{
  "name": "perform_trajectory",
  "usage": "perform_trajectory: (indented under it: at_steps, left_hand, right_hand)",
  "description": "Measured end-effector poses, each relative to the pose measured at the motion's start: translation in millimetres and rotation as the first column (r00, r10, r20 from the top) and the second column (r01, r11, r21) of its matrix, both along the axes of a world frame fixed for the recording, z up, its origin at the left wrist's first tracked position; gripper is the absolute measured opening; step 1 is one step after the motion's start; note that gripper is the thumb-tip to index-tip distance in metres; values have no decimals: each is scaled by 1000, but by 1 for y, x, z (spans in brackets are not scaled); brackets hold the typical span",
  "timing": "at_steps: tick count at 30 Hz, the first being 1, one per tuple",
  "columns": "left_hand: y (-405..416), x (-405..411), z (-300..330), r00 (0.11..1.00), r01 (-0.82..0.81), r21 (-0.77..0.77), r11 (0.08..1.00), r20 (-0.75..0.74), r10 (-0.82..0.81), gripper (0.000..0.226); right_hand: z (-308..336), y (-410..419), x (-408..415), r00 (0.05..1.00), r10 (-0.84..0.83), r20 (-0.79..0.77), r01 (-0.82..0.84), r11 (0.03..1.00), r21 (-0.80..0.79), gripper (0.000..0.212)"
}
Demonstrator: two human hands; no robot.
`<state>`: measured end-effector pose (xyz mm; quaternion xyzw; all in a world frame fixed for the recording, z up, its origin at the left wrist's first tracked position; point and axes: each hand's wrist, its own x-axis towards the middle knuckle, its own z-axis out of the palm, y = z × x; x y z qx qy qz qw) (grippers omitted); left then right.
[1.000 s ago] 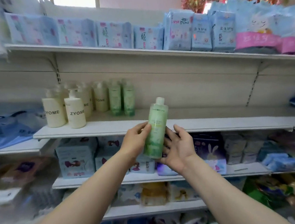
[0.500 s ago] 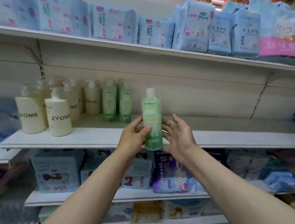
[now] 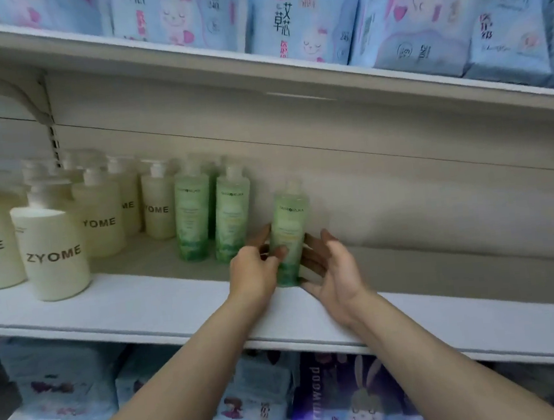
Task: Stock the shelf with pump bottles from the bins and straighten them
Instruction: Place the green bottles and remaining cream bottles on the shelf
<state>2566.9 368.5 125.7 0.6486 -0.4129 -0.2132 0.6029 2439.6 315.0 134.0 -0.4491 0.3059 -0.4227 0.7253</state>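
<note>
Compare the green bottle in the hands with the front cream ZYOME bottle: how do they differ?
The translucent green bottle is slim; the opaque cream ZYOME pump bottle is squat and wider. The green one is held between the left hand and right hand; the cream one stands untouched. Both are upright on the white shelf.

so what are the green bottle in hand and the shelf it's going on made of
Green bottle: looks like clear, glossy plastic; the tinted liquid shows through the wall, and its cap is pale. Shelf: probably painted metal, given the flat, smooth white board and thin rolled front edge, though the look leaves that open.
</note>
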Motion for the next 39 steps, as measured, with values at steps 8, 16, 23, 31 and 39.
perform_trajectory:
  at_steps: [8, 16, 23, 31, 39]
  left_hand:
    - [-70, -9, 2, 971, -234, 83, 969, 73, 228, 44]
    - [-93, -10, 4, 959, -264, 177, 948, 157, 237, 50]
    - [-99, -4, 6, 964, -260, 166, 951, 98, 247, 54]
    - [-92, 3, 7, 981, -191, 150, 970, -7, 194, 54]
    - [-58, -2, 22, 960, -116, 144, 983, -239, 148, 49]
  right_hand:
    - [-2, -60, 22, 999, -46, 15, 45, 997, 56, 39]
    - [-5, -95, 40, 994, 83, 74, -88, 994, 58, 45]
    - [-5, -108, 64, 976, 184, 115, -196, 976, 96, 57]
    - [-5, -109, 66, 982, 188, -5, -188, 980, 62, 62]
    - [5, -63, 34, 976, -53, -211, 61, 998, 31, 43]
